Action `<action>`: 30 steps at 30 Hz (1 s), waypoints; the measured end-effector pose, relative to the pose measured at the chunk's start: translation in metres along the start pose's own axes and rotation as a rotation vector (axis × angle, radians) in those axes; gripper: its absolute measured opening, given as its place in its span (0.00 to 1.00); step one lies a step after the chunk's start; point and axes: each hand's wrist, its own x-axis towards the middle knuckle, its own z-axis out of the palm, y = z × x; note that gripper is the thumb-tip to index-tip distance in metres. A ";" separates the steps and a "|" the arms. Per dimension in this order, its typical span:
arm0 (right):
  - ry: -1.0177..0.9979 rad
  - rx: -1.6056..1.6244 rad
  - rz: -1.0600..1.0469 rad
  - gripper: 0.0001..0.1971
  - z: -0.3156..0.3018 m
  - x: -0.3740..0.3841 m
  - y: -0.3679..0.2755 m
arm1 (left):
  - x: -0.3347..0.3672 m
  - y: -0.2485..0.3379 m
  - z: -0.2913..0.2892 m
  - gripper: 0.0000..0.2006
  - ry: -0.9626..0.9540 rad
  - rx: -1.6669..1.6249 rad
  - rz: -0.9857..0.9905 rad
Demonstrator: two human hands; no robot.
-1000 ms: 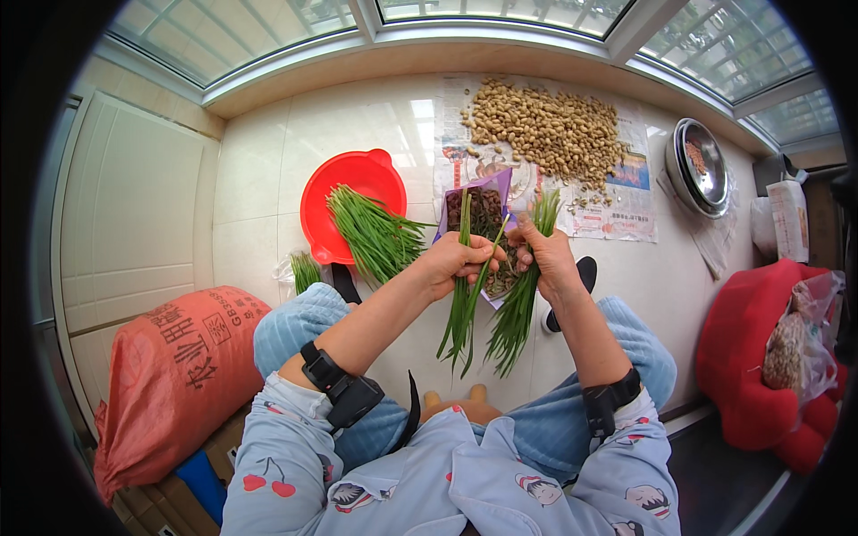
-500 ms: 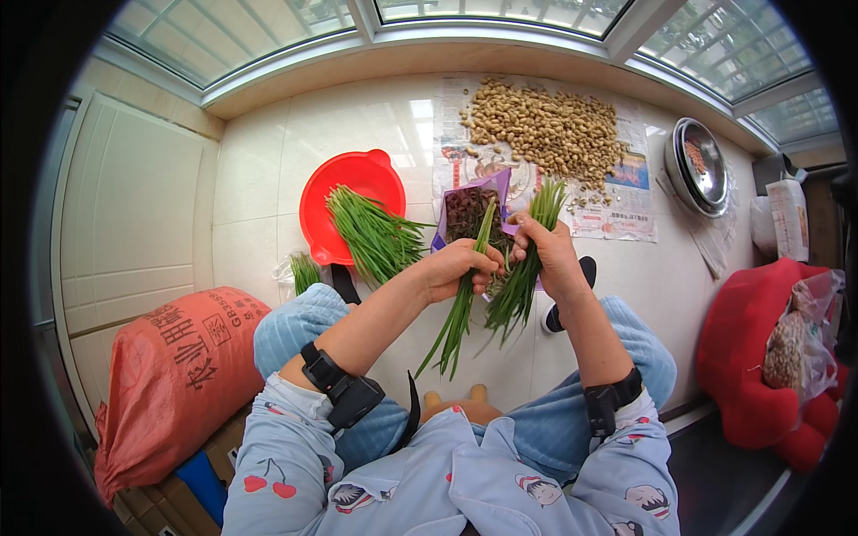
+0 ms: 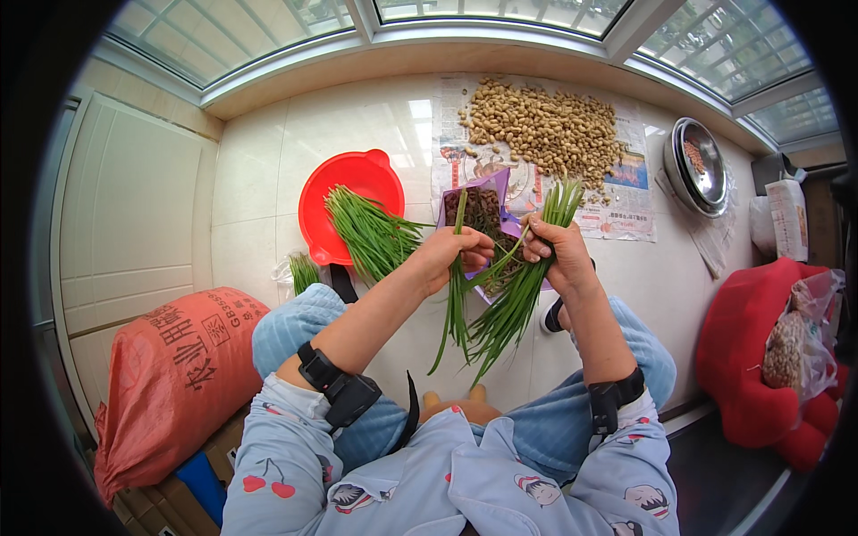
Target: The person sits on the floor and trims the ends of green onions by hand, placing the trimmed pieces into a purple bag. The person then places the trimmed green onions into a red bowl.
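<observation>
My right hand (image 3: 556,250) is closed round a thick bunch of garlic chives (image 3: 506,323), whose pale ends point up and whose leaves hang down toward my lap. My left hand (image 3: 459,251) pinches a thinner bunch of garlic chives (image 3: 455,308) just to its left. One or two stalks stretch between the hands. Beneath and behind them a purple-edged bag or box (image 3: 500,183) holds dark brown scraps. To the left, a red plastic basin (image 3: 315,214) carries a heap of loose green chives (image 3: 374,237) leaning over its near rim.
Peanuts (image 3: 545,125) lie spread on newspaper (image 3: 617,223) under the window. Stacked metal bowls (image 3: 675,179) stand at the right, above a red cushioned seat (image 3: 728,357). An orange woven sack (image 3: 179,375) leans at the left. More chives (image 3: 304,272) lie in clear plastic by my left foot.
My hands have drawn slightly apart, the left shifting a little left and the right a little right. The thinner bunch now hangs more upright. Both hands keep their chives.
</observation>
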 end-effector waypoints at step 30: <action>-0.016 -0.529 -0.042 0.05 0.010 -0.004 0.012 | -0.004 0.001 0.009 0.05 0.065 0.308 0.112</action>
